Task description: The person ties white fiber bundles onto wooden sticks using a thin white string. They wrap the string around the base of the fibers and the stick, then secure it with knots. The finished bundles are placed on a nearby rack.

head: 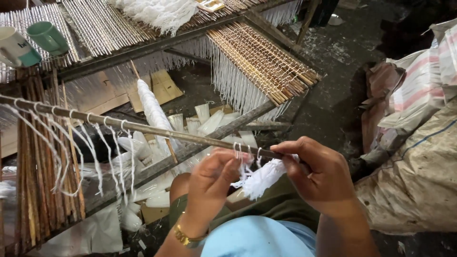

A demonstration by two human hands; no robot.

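Between the fingers [228, 169], a thin stick [143, 128] of matt brown wood, slightly rough, looped with white cotton-like thread [90, 152], soft and fuzzy. Just under the fingers, a bundle of white yarn [262, 178], fluffy and matt. On the left wrist, a bracelet [183, 238] of glossy gold-coloured metal. Beyond the fingers, woven mats [262, 62] of dry split reed or bamboo, tan, ribbed and dull, fringed in white thread. Far left of the fingers, two mugs [47, 37], smooth and glossy. Right of the fingers, sacks [419, 166] of coarse woven plastic, dusty and creased.
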